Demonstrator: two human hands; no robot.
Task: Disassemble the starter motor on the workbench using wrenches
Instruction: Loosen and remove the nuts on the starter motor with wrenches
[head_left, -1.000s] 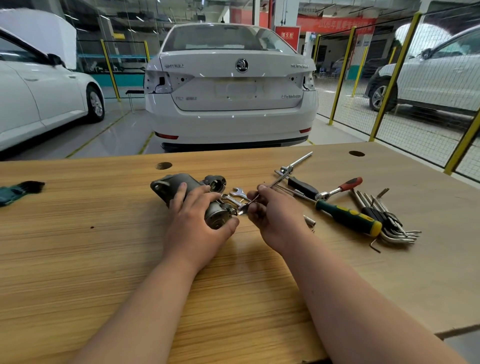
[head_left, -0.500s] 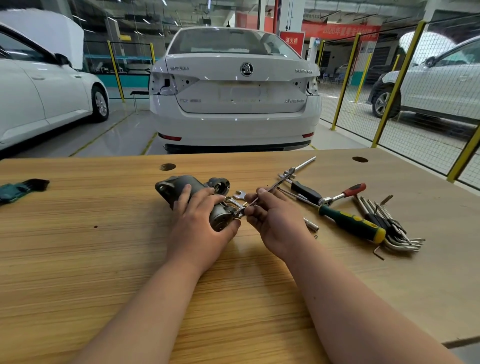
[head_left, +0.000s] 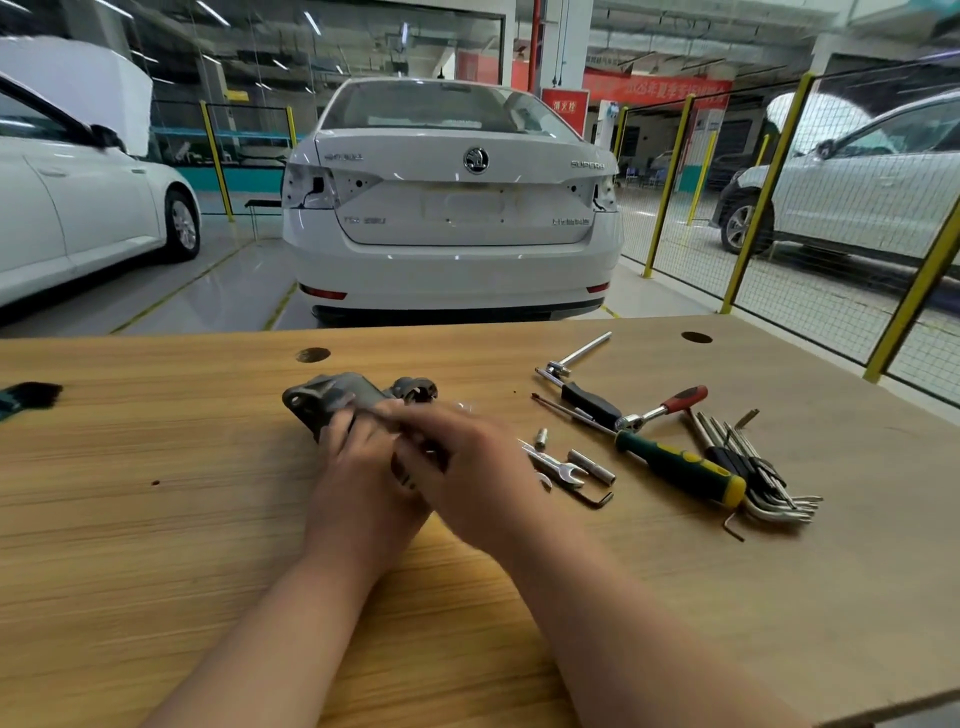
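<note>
Far left edge of the bench (head_left: 156, 545): a dark and teal item (head_left: 28, 396), cut off by the frame, type not identifiable.

Left of centre: the starter (head_left: 332, 397) lies on the bench top, its flanged housing pointing left and away, just below a round hole (head_left: 312, 355) in the board.

Left hand (head_left: 363, 483): lies over the near end of the starter, fingers curled round the body, gripping it against the bench.

Right hand (head_left: 470, 467): reaches across in front of the left hand towards the starter. It is smeared by motion; I cannot tell how far it is open or whether it holds anything.

Just right of the hands: an open-end wrench (head_left: 558, 464) flat on the bench, a small socket (head_left: 541, 438) above it, a longer socket (head_left: 592, 466) beside it, a single hex key (head_left: 592, 498) below.

Further right: a T-bar (head_left: 577, 355), a black-handled driver (head_left: 592, 405) and a red-handled ratchet (head_left: 667, 407), lying close together. Nearer the viewer, a green-and-yellow screwdriver (head_left: 680, 467), its handle end touching a fanned hex key set (head_left: 758, 480).

Behind the bench: a white saloon (head_left: 452, 223), rear towards it.
</note>
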